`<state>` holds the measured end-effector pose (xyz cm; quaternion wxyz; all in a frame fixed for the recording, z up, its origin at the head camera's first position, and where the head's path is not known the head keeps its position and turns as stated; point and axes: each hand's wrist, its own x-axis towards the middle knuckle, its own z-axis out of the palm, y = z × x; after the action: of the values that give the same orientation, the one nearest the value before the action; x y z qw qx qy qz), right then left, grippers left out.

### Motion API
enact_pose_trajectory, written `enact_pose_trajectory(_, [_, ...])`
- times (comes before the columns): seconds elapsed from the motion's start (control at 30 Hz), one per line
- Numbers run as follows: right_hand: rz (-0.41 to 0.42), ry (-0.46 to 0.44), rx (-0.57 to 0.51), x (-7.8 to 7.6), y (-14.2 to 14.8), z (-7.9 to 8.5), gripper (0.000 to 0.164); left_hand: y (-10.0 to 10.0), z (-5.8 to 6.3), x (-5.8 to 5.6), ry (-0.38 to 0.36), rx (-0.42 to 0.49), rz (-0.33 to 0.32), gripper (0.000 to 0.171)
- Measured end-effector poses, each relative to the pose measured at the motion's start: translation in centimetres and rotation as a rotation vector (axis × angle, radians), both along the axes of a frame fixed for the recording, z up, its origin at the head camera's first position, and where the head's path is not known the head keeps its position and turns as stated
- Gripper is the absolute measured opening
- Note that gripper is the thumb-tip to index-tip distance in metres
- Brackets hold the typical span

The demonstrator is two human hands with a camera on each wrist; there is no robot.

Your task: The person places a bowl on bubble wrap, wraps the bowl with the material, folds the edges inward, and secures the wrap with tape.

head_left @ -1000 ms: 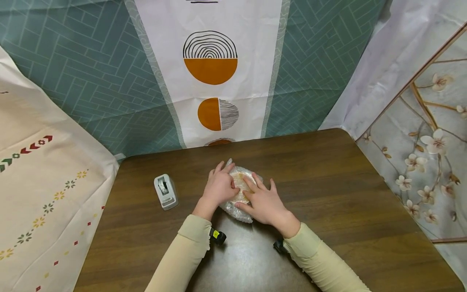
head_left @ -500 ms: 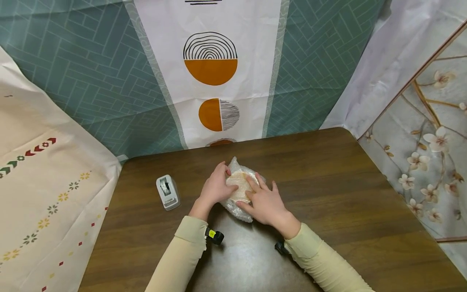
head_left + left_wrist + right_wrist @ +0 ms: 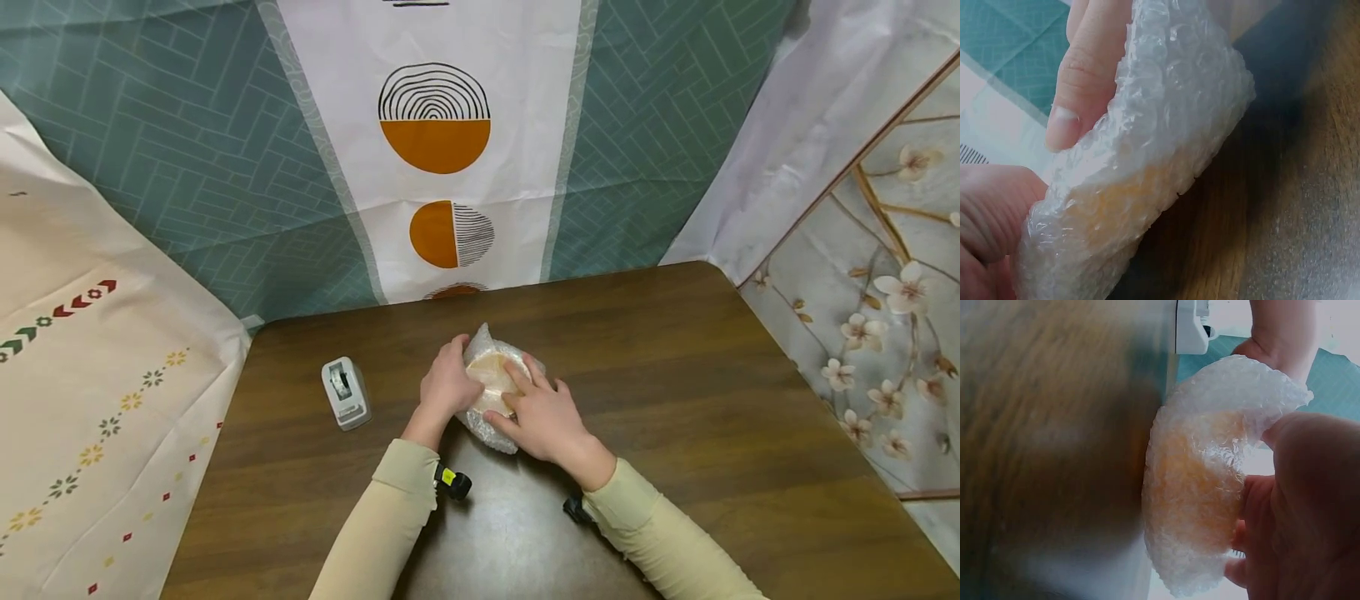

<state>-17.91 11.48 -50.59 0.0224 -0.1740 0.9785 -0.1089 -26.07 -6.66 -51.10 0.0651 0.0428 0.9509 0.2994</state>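
A roundish bundle in clear bubble wrap, with something pale orange showing through, sits on the table in the head view. What is inside cannot be told. One corner of the wrap sticks up at the back. My left hand holds the bundle's left side, its thumb over the top and its fingers curled at the far left edge. From the right, my right hand lies on the top with fingers spread, pressing it. The bundle's rounded side shows in the left wrist view, and the right wrist view shows its orange middle.
A white tape dispenser stands left of the bundle on the brown wooden table. Behind the table hangs a patterned cloth; more printed cloths flank both sides. Small black wrist cameras sit at both cuffs.
My left hand has gone from pinching at the bundle's top to lying along its left side, with its thumb stretched over it. The right hand has stayed almost still.
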Motion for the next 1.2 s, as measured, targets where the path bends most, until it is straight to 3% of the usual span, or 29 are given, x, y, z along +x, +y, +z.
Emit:
enact_pose_trajectory(0.37, [-0.042,-0.006,0.018,0.2,-0.3,-0.1,0.068,0.1,0.1,0.3,-0.018,0.004,-0.006,0.092])
enact_pose_trajectory(0.57, [-0.033,0.025,-0.021,1.0,0.0,-0.7,0.064,-0.5,-0.2,0.9,-0.027,0.131,-0.078,0.092])
enact_pose_trajectory(0.7, [-0.022,0.062,-0.038,1.0,0.5,-0.7,0.061,-1.0,-0.1,1.1,-0.003,0.193,-0.117,0.091])
enact_pose_trajectory(1.0, [0.042,0.06,-0.064,0.6,1.7,0.5,0.065,-2.1,0.8,1.4,0.067,0.293,-0.089,0.083])
enact_pose_trajectory(1.2, [0.076,0.069,-0.116,0.7,2.8,1.5,0.063,-4.0,1.0,3.1,0.18,0.255,-0.15,0.073])
